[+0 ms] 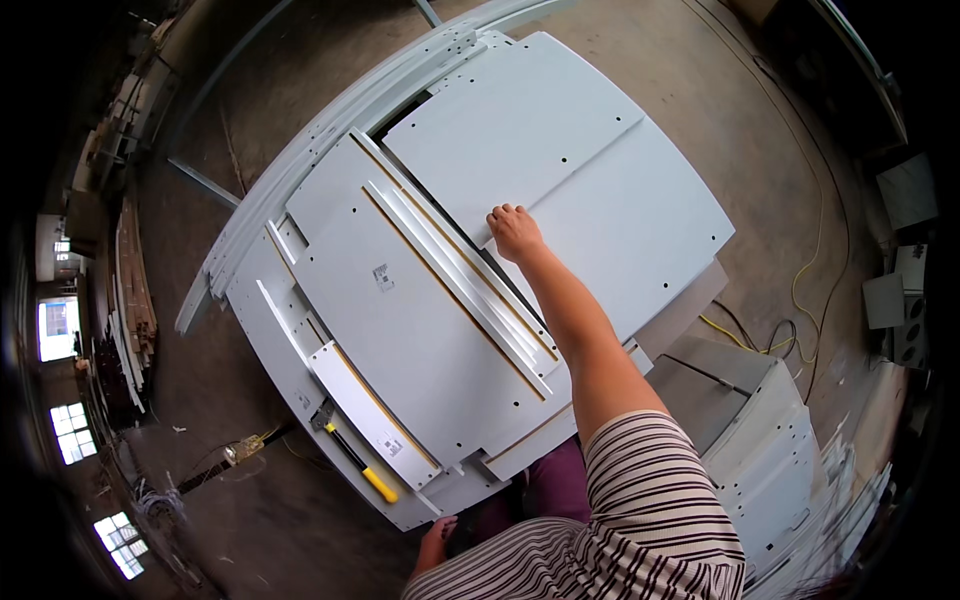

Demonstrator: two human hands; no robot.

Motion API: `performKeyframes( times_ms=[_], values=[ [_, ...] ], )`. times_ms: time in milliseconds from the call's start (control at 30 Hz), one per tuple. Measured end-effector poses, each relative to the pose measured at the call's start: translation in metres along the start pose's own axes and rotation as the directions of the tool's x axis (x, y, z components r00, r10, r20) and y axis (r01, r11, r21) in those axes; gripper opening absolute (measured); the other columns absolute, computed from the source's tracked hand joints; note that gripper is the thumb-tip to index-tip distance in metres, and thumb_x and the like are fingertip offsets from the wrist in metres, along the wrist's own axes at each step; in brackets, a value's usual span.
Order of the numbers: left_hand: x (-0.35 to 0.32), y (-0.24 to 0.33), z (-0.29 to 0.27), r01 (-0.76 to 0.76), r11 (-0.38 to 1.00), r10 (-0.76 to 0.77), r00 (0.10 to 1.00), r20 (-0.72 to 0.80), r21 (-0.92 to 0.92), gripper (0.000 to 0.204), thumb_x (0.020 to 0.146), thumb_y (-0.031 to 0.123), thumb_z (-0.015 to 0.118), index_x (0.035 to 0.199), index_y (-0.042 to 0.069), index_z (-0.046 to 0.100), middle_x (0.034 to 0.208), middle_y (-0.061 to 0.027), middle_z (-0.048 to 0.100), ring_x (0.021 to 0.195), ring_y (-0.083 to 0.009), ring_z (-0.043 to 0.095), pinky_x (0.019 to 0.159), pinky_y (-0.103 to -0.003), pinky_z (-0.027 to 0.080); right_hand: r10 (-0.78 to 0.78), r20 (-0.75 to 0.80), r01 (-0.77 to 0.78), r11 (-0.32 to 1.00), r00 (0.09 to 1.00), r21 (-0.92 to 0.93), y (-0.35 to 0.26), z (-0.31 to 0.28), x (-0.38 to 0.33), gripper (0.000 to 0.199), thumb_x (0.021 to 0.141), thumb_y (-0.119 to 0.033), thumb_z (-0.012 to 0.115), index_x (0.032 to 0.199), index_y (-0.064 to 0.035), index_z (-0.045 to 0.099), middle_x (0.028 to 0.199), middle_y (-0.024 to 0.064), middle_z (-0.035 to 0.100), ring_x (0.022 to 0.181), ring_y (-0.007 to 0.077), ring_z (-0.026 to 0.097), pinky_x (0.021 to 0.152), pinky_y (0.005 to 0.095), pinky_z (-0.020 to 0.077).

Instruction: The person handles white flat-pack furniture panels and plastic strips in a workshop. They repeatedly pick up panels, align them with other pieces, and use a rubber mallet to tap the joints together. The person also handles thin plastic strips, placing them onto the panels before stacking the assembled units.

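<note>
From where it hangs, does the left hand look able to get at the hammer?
Probably yes: the left hand hangs low beside the stack, and the hammer lies uncovered on the near panel edge, nothing between them.

small white printed labels on pale panels.

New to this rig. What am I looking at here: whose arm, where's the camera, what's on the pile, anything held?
There is no machine: a person works with bare hands, and a wide fisheye camera on their head looks down, so straight edges bend near the rim. The right hand reaches out and rests, fingers curled, on the edge of a large pale grey panel; whether it grips is unclear. The left hand sits low near the body, holding nothing that I can see. More flat panels and narrow strips are stacked on the concrete floor. A hammer with a yellow grip lies at the pile's near edge.
</note>
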State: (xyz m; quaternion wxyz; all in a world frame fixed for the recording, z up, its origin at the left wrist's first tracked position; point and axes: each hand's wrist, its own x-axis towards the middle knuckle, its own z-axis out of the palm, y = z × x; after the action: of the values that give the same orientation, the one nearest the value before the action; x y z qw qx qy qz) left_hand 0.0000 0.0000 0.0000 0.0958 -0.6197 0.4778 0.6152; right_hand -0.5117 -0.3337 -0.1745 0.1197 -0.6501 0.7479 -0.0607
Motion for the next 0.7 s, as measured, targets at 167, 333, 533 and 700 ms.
performKeyframes(
  times_ms=[167,333,533,700],
  values=[
    [0.002,0.0,0.016,0.024,1.0,-0.025,0.992,-0.126,-0.01,0.036,0.091,0.027,0.056,0.113,-0.001,0.057,0.098,-0.013,0.067,0.088,-0.0169,0.063,0.081,-0.031,0.049,0.116,0.041,-0.114,0.992,0.992,-0.053,0.04,-0.02,-0.04,0.024,0.076,-0.014,0.057,0.1,-0.0108,0.06,0.103,0.005,0.061,0.106,0.0194,0.054,0.088,0.0336,0.0396],
    [-0.001,0.0,0.011,-0.011,1.0,0.009,0.997,-0.074,-0.027,0.032,0.088,0.016,0.061,0.114,0.0,0.055,0.099,-0.0097,0.066,0.092,-0.0147,0.062,0.082,-0.027,0.047,0.145,0.056,-0.144,0.989,0.988,-0.012,0.069,-0.024,-0.119,0.028,0.074,-0.019,0.062,0.1,-0.0077,0.059,0.102,0.0071,0.058,0.104,0.0215,0.052,0.088,0.0355,0.04],
    [0.01,-0.008,0.02,-0.163,0.987,0.164,0.985,-0.05,0.005,0.031,0.088,0.016,0.061,0.114,-0.001,0.056,0.099,-0.015,0.067,0.096,-0.022,0.064,0.081,-0.031,0.049,0.193,0.038,-0.191,0.981,0.981,-0.043,0.094,-0.011,-0.262,0.033,0.073,-0.022,0.063,0.101,-0.0065,0.056,0.1,0.008,0.057,0.099,0.0247,0.052,0.083,0.0381,0.0409],
    [0.024,-0.023,0.013,-0.17,0.979,0.176,0.983,-0.051,0.109,0.033,0.092,0.026,0.056,0.113,0.0,0.057,0.098,-0.0155,0.067,0.092,-0.0245,0.064,0.08,-0.034,0.05,0.875,-0.34,-0.822,0.456,0.345,0.341,0.093,0.051,-0.368,0.033,0.075,-0.018,0.069,0.101,-0.004,0.056,0.099,0.0147,0.058,0.101,0.0338,0.053,0.089,0.0452,0.041]
  ],
)
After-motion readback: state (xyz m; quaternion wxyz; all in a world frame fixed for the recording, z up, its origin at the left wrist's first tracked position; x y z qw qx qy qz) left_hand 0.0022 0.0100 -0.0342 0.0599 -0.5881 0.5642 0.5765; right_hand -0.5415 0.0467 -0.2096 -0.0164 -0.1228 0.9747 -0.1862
